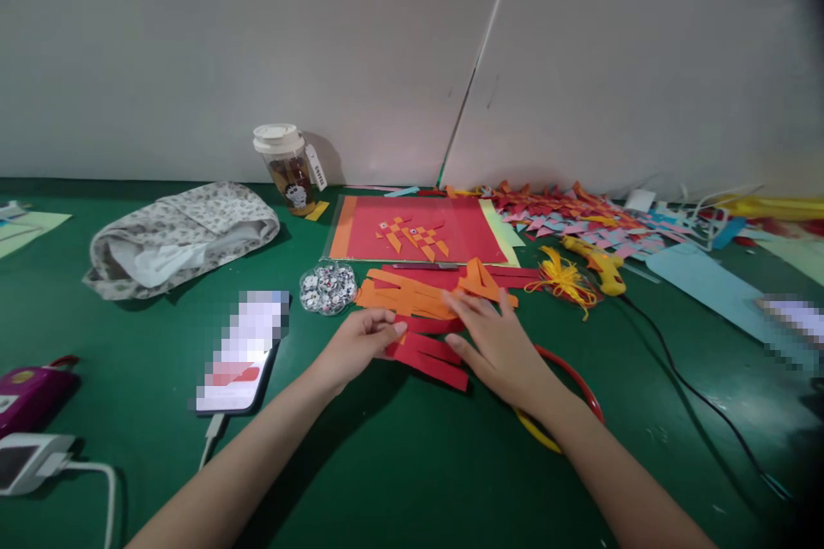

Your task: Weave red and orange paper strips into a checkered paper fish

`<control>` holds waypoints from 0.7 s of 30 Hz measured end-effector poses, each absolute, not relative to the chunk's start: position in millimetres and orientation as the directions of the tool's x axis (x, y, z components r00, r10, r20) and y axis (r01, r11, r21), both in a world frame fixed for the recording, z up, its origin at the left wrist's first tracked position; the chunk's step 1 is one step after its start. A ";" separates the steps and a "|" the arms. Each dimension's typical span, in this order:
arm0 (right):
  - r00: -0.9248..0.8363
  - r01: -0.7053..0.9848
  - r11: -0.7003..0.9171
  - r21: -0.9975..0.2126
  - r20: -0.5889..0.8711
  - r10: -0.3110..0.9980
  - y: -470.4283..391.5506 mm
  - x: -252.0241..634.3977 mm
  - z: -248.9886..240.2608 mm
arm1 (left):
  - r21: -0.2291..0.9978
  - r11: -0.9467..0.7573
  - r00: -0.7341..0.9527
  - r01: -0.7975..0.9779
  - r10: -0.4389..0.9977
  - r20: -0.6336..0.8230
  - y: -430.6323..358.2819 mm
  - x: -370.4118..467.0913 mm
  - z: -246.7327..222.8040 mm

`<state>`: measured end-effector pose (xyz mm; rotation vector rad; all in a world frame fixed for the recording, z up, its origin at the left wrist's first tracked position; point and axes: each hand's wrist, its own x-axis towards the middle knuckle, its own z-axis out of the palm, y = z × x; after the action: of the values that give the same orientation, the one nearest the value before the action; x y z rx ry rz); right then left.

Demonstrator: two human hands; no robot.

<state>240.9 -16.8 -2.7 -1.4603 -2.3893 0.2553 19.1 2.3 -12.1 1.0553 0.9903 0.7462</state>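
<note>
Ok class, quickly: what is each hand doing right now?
Left hand: closed, pinching the red cut paper.
Right hand: open, fingertips at the orange paper.

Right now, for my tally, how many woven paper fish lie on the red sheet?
2: left fish and right fish, side by side near the middle of the sheet.

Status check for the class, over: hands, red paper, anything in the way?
Left hand pinching slit red paper. Right hand open, fingertips at orange paper. Nearby, red-and-yellow loop, partly hidden by right forearm.
</note>
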 end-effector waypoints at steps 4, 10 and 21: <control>-0.264 0.838 0.380 -0.392 0.319 0.910 -14.2 245.5 -1.4 | 0.936 0.353 0.461 -0.005 0.831 -0.311 -1.5 21.2 -14.4; -0.268 0.759 0.374 -0.534 0.267 0.926 -23.2 232.2 2.2 | 0.958 0.035 0.540 0.284 0.820 -0.190 -5.1 19.4 -19.5; -0.268 0.849 0.380 -0.367 0.320 0.908 -14.9 231.4 -5.8 | 0.652 -0.322 0.439 0.686 0.898 -0.019 -15.6 19.0 -5.7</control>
<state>231.4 -14.9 -5.8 -1.5109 -2.1684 0.1665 19.0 -15.6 -5.7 2.1069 1.3253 0.4691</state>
